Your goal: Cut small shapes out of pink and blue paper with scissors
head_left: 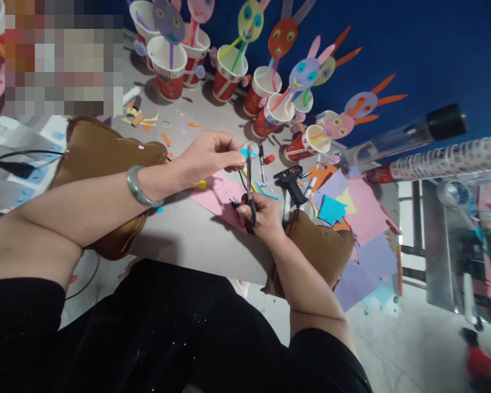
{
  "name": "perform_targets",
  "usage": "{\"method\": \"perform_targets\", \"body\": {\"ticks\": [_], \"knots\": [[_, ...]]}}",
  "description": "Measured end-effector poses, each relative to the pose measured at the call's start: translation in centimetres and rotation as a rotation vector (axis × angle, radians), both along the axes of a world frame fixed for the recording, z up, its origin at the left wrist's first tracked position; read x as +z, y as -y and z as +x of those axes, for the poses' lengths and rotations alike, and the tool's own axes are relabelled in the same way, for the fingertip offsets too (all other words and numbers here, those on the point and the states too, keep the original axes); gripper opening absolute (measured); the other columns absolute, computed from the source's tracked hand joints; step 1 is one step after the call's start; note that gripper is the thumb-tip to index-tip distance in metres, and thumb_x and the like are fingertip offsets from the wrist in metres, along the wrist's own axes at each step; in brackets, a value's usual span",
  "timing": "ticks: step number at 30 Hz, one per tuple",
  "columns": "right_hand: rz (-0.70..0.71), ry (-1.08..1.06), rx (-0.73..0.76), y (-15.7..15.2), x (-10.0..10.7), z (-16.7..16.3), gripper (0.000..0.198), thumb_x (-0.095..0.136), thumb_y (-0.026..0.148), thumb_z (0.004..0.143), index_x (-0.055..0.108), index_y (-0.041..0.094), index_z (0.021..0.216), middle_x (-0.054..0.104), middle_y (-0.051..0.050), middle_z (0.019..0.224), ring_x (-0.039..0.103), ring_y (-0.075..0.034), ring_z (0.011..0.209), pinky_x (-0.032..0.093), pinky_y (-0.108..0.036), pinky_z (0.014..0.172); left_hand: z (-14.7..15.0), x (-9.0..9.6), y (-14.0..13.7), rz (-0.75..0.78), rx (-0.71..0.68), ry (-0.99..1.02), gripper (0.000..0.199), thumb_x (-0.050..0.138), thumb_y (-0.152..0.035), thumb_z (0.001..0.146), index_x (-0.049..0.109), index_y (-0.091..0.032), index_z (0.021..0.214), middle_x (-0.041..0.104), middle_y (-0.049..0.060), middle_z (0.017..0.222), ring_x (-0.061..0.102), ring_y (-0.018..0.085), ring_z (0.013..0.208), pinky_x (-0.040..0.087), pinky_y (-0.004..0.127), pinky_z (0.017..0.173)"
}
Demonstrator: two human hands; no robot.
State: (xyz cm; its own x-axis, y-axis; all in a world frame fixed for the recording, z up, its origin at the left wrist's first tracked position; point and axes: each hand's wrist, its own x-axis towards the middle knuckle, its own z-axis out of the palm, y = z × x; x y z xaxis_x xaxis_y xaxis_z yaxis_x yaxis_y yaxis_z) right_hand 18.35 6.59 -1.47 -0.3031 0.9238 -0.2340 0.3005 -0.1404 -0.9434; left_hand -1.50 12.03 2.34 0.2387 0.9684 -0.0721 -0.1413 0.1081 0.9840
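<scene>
Between thumb and fingers, my left hand [213, 153] pinches a small piece of blue paper [244, 153]. My right hand [264, 217] grips a pair of scissors [249, 183] by the black handles, blades pointing away from me and reaching up beside the blue piece. Whether the blades touch the paper I cannot tell. Another small dark pointed tool seems to stick out near the right fingers. Below both hands lies a pink paper sheet [216, 196] with outlines drawn on it. A marker pen [262, 166] is just beyond the scissors.
Red paper cups [225, 82] with straws and rabbit-faced paper heads line the back. A black glue gun [291, 183] lies right of the scissors. Brown cushions [106, 158] sit under both forearms. Coloured paper sheets [366, 210] pile at the right, near a long stack of cups [442, 161].
</scene>
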Motion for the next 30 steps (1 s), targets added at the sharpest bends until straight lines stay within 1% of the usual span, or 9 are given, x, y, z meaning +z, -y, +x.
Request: {"method": "perform_targets", "body": {"ticks": [4, 7, 12, 18, 23, 30], "knots": [[-0.031, -0.046, 0.009, 0.0, -0.19, -0.02, 0.064, 0.081, 0.075, 0.06, 0.044, 0.023, 0.057, 0.049, 0.005, 0.045, 0.038, -0.009, 0.042, 0.026, -0.025, 0.042, 0.12, -0.02, -0.02, -0.031, -0.011, 0.0, 0.019, 0.07, -0.007, 0.073, 0.06, -0.016, 0.06, 0.059, -0.003, 0.057, 0.053, 0.006, 0.057, 0.042, 0.019, 0.055], [-0.029, -0.03, 0.014, -0.03, -0.19, 0.0, 0.063, 0.08, 0.076, 0.059, 0.045, 0.023, 0.058, 0.051, 0.004, 0.046, 0.04, -0.009, 0.042, 0.028, -0.025, 0.042, 0.2, -0.26, -0.02, -0.013, -0.019, 0.023, 0.018, 0.069, -0.006, 0.072, 0.061, -0.016, 0.06, 0.06, -0.003, 0.057, 0.054, 0.005, 0.057, 0.042, 0.019, 0.056], [0.001, -0.009, 0.017, -0.03, -0.17, 0.08, 0.064, 0.079, 0.077, 0.059, 0.046, 0.022, 0.058, 0.048, 0.004, 0.049, 0.04, -0.009, 0.046, 0.029, -0.025, 0.043, 0.23, -0.45, 0.07, -0.011, -0.025, 0.029, 0.017, 0.069, -0.007, 0.073, 0.061, -0.016, 0.06, 0.061, -0.002, 0.058, 0.055, 0.006, 0.057, 0.043, 0.019, 0.057], [0.005, 0.002, 0.026, 0.0, -0.29, 0.18, 0.065, 0.078, 0.079, 0.059, 0.045, 0.022, 0.059, 0.046, 0.005, 0.05, 0.039, -0.009, 0.047, 0.028, -0.024, 0.044, 0.29, -0.08, 0.21, -0.026, -0.027, 0.001, 0.018, 0.069, -0.006, 0.072, 0.061, -0.017, 0.06, 0.058, -0.003, 0.057, 0.054, 0.006, 0.057, 0.043, 0.02, 0.056], [0.021, 0.001, 0.027, -0.02, -0.34, 0.25, 0.065, 0.078, 0.079, 0.059, 0.047, 0.022, 0.06, 0.046, 0.005, 0.051, 0.04, -0.009, 0.047, 0.028, -0.024, 0.043, 0.34, 0.06, 0.24, -0.019, -0.05, -0.01, 0.02, 0.066, -0.003, 0.072, 0.06, -0.016, 0.057, 0.057, -0.003, 0.056, 0.051, 0.006, 0.056, 0.04, 0.02, 0.055], [0.027, -0.006, 0.033, -0.11, -0.26, 0.23, 0.065, 0.078, 0.079, 0.058, 0.047, 0.022, 0.06, 0.046, 0.005, 0.051, 0.04, -0.008, 0.047, 0.03, -0.024, 0.045, 0.35, 0.11, 0.3, -0.014, -0.08, -0.012, 0.022, 0.064, -0.004, 0.071, 0.059, -0.017, 0.054, 0.056, -0.003, 0.055, 0.049, 0.006, 0.054, 0.038, 0.022, 0.053]]}}
